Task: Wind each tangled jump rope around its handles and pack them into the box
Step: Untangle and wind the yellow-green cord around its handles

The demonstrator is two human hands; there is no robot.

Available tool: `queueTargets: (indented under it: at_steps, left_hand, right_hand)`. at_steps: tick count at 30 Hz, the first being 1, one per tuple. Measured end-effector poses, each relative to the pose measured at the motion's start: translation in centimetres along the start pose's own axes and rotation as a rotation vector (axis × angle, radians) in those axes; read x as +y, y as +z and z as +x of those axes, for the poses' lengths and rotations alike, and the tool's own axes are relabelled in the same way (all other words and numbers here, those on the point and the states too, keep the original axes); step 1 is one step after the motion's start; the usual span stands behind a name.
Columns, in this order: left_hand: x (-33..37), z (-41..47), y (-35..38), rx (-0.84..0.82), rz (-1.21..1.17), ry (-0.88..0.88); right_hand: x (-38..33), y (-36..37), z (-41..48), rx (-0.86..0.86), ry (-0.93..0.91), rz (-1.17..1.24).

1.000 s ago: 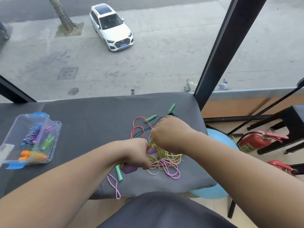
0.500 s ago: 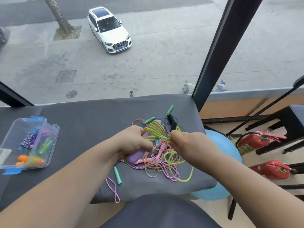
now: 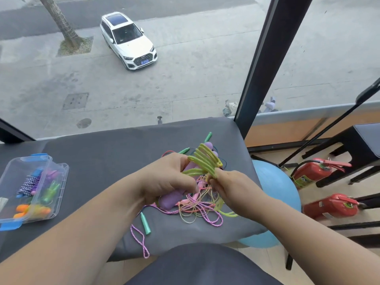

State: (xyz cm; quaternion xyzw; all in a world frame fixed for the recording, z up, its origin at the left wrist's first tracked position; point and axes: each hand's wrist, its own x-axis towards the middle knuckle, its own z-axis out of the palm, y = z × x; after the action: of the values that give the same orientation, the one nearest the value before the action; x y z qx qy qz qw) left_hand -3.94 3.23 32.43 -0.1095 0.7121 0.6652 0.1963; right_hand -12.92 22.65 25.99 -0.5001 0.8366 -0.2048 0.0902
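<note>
**Item: green rope** [image 3: 202, 161], part-wound. Several turns lie side by side over the far end of the purple handles [image 3: 170, 199]. The loose tail drops into the tangle [image 3: 197, 212] near the right front corner of the desk [image 3: 102, 161].

**Left grip** [image 3: 164, 182]: curled tight round the handles, held above the desk.

**Right grip** [image 3: 232, 188]: fingertips pinched together on the rope, just beside the turns.

**Tangle:** pink, speckled and pale cords crossing one another under both grips. One green handle [image 3: 145, 223] lies beside it, toward the front edge.

**Box** [image 3: 61, 175]: clear, lid off, at the left edge, well apart from the tangle. It holds wound ropes.

**Method, as I judge it:**
- I lay each new turn next to the last, never across it, so the bundle stays flat enough to pack.
- I hold light tension from the right grip while my left thumb pins the finished turns.
- I draw the tail up slowly so it slides out from under the pink cords without dragging them along.
- At any snag I pause and lift the crossing cord clear; pulling harder would likely tighten a knot.
- I tuck the end under the final turn before the bundle goes to the box.
</note>
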Motion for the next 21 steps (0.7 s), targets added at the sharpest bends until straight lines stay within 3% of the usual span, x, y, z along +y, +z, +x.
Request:
queueTargets:
  at_steps: [2,6,10,15,21]
  left_hand:
    - [0.2,-0.4,0.6,-0.163,0.138,-0.007]
    - [0.3,0.1,1.9,-0.36,0.781,-0.091]
    - [-0.6,0.7,2.6,-0.401,1.233,-0.103]
    - [-1.3,0.8,1.7,-0.286,1.365,-0.09]
    - [-1.5,0.7,-0.1,-0.082,1.268,-0.17]
  right_hand:
    - [0.1,-0.5,0.4,-0.181,-0.119,-0.024]
    - [0.8,-0.7,2.2,-0.453,-0.362,-0.184]
    - [0.1,-1.6,5.1,-0.586,-0.269,-0.256]
    - [-1.6,-3.2,6.7,-0.502,-0.11,-0.17]
    - [-3.4,-4.4,5.5,-0.34,0.17,0.353]
